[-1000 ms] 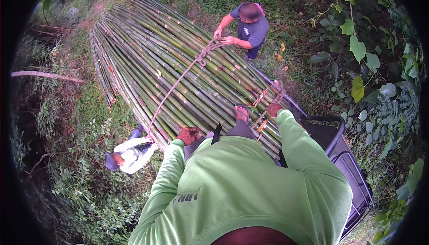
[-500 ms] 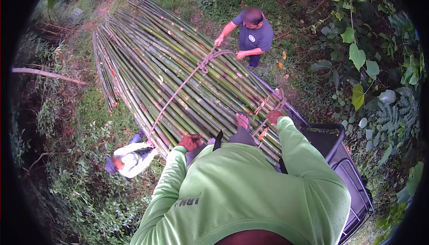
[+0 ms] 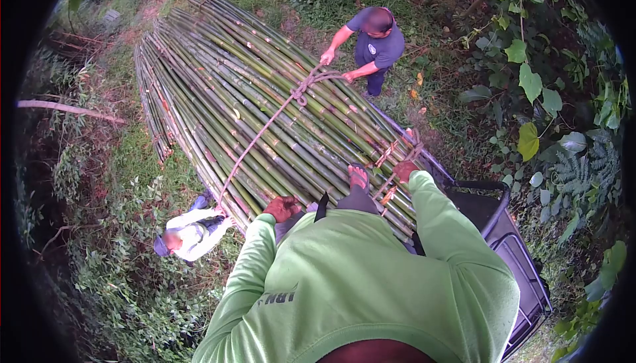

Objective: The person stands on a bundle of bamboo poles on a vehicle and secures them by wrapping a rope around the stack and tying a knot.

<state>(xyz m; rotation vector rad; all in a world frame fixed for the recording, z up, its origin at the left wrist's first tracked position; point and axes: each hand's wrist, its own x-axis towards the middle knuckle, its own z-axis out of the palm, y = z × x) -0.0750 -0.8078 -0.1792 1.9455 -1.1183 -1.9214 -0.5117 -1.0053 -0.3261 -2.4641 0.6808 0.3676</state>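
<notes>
A long load of green bamboo poles (image 3: pixel 245 111) lies in front of and beneath me. My left hand (image 3: pixel 283 208) is by my knee, just above the poles, its fingers curled; whatever may be inside them is hidden. At the right edge of the load, my right hand (image 3: pixel 405 171) is closed on a rope (image 3: pixel 416 146) that passes over the pole ends. My sandalled foot (image 3: pixel 358 176) rests on the bamboo between my hands. A second, thicker rope (image 3: pixel 265 128) crosses the load, with a knot (image 3: pixel 300 93) near its far side.
A co-worker in a dark shirt (image 3: pixel 381 48) grips the thicker rope at the far side. Another person in a light top (image 3: pixel 192 234) holds its lower end at the left. A dark vehicle frame (image 3: pixel 507 244) stands at my right. Grass and leafy plants (image 3: pixel 530 81) surround the load.
The co-worker in the dark shirt has shifted slightly, with the hands moving a little left and up along the rope. My own hands stay in nearly the same places.
</notes>
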